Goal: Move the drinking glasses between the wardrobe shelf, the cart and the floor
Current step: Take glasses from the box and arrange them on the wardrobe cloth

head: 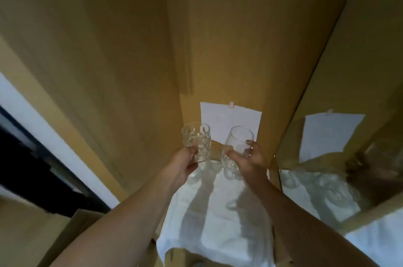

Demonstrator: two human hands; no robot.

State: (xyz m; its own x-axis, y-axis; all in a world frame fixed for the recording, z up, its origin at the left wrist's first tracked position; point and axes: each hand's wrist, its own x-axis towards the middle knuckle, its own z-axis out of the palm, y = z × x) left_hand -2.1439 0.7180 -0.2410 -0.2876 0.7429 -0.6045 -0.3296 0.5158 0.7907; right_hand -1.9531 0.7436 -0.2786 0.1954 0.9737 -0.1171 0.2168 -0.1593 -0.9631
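Hands are gripping one glass each above the white cloth (218,218): left hand (185,163) clasping a dimpled tumbler (197,143), right hand (250,157) a smooth glass (236,146).

Wardrobe shelf (275,181): tan wood, narrow, set between tan side panel on left and mirrored panel on right. White cloth (218,223) spread over most of shelf surface, front edge hanging over shelf lip, corner drooping at lower left. Bare wood strip visible along right edge beside mirror. Arm shadows falling across cloth. Clear glasses (212,165) standing on cloth near back of shelf, partly hidden, count unclear. White paper sheet (231,120) fixed to back panel just above shelf.
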